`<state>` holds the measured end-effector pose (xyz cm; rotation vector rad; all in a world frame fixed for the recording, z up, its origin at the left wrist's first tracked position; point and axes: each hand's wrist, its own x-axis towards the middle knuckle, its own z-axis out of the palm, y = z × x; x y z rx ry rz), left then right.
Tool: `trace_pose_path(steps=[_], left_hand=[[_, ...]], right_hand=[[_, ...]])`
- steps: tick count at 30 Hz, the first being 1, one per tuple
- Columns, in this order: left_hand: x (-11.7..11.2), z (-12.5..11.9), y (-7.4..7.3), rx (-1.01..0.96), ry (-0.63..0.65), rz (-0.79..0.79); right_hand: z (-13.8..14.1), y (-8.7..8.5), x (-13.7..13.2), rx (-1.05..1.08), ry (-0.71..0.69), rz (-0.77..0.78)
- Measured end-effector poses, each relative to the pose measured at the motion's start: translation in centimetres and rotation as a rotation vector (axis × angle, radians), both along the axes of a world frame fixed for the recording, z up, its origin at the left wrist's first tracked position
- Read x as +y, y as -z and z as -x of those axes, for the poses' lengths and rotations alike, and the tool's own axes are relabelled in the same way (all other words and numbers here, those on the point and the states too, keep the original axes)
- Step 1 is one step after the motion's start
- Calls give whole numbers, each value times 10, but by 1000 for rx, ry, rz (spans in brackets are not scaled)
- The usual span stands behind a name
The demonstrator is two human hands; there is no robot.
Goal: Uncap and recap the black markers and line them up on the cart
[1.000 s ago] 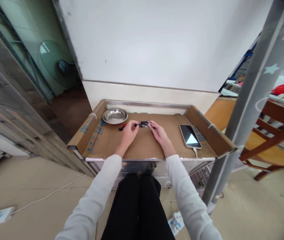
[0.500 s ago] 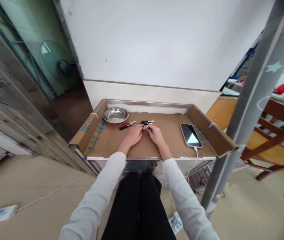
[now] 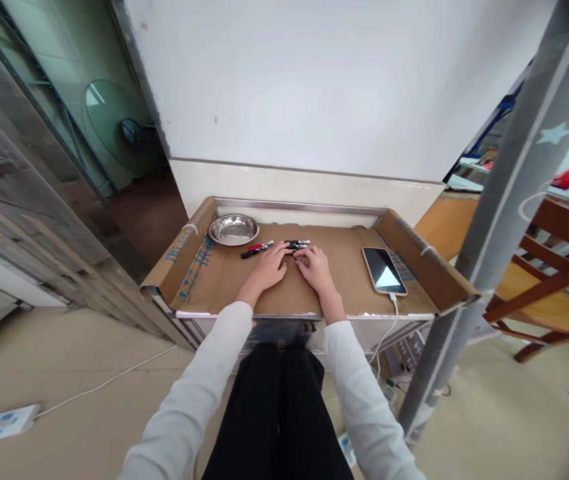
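Note:
Several black pens point(image 3: 298, 244) lie side by side in a small bundle near the middle of the cardboard surface point(image 3: 344, 280). My left hand point(image 3: 269, 268) rests palm down at their left, its fingers stretched toward the near left end and seeming to touch it. On the near right side is my right hand point(image 3: 316, 269), fingers apart and bent, fingertips close against the bundle. Whether they press on a pen cannot be made out. To the left of my left hand lies another small group, a red pen point(image 3: 255, 248) with black ones.
A round steel dish point(image 3: 234, 230) stands at the back left. At the right lies a phone point(image 3: 384, 271) with a white charging cable point(image 3: 393, 308). Raised cardboard sides point(image 3: 427, 263) border the surface. A grey metal post point(image 3: 484, 220) and a wooden chair point(image 3: 549, 287) are on the right.
My fingertips, which met in front of the black pens, have moved apart. My right hand has shifted slightly right, and the pens lie closer together.

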<state>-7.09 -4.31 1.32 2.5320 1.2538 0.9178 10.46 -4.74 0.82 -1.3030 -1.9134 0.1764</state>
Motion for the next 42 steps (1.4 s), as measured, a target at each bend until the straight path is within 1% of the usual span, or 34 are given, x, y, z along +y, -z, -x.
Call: trace_pose_path(steps=[2,4,7,9,14,17,20,24,27,31,34,38,42], left_hand=[[-2,0,-2,26,25,-5],[-3,-1,-3,47,45,-6],[-4,-1,-4,62,29,10],[-4,-1,-4,78,1,20],[-4,-2,-2,104,-39,10],[-4,-2,-1,102,-56,-4],[-6,-2,-3,74,-46,-12],[-9,-1,-7,68,0,-42],[-10,-1,-8,59,-9,-35],[-8,-2,-6,52,-36,-42],[-8,-1,-6,45,-23,-70],[-8,0,-6,38,-14,-87],[-6,0,-3,37,-35,-82]], right_hand=[[-1,0,-2,31,-11,32],[0,2,-2,105,-75,52],[0,4,0,200,-123,61],[0,4,0,204,-102,54],[-3,2,0,105,16,0],[-4,2,1,97,50,-10],[-4,4,3,108,83,-8],[-4,6,5,90,138,-17],[-4,5,4,57,188,-16],[-2,1,0,13,180,4],[-1,-1,-2,20,165,16],[0,-1,-2,38,178,-3],[0,0,-1,38,155,9]])
